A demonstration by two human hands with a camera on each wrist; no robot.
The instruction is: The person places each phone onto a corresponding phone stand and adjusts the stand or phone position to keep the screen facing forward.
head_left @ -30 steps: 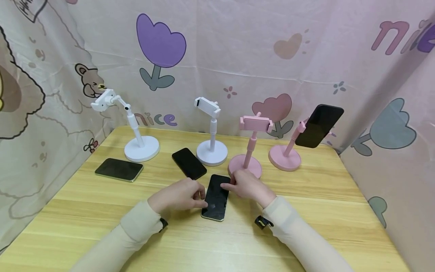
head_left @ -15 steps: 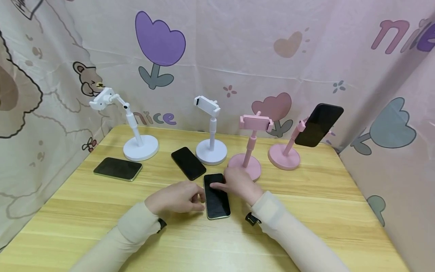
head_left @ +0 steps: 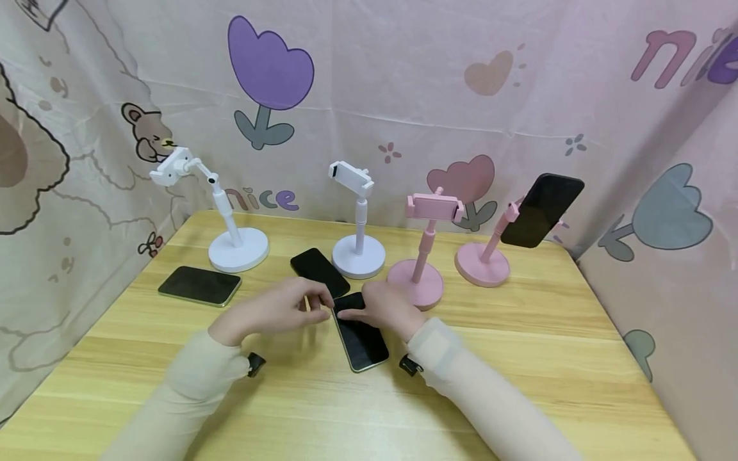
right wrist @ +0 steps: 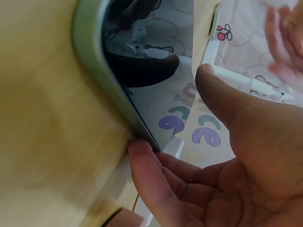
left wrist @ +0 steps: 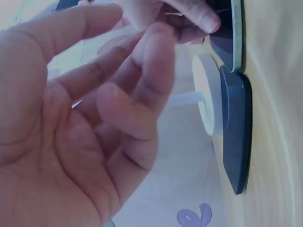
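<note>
A smartphone (head_left: 364, 346) with a pale green edge lies screen up near the middle of the table, slightly askew. My right hand (head_left: 389, 310) reaches over its far end. In the right wrist view, fingertips (right wrist: 142, 149) touch the phone's side edge, while the thumb (right wrist: 208, 82) hovers above the screen, apart from its reflection. My left hand (head_left: 279, 308) is beside the phone's far left corner. Its fingers (left wrist: 158, 56) are loosely bent and hold nothing in the left wrist view. Just behind lies a second black phone (head_left: 319, 271), close to the first one's corner.
Along the back stand two white phone stands (head_left: 238, 250) (head_left: 359, 257) and a pink stand (head_left: 415, 282) with bare clamps. Another pink stand (head_left: 483, 265) at right carries a phone (head_left: 542, 211). A further phone (head_left: 200, 285) lies at left. A patterned curtain (head_left: 369, 115) hangs behind.
The pale-edged phone has turned on the table, its far end swinging left. My right hand has moved left with it. My left hand has drawn up and away toward the far corner.
</note>
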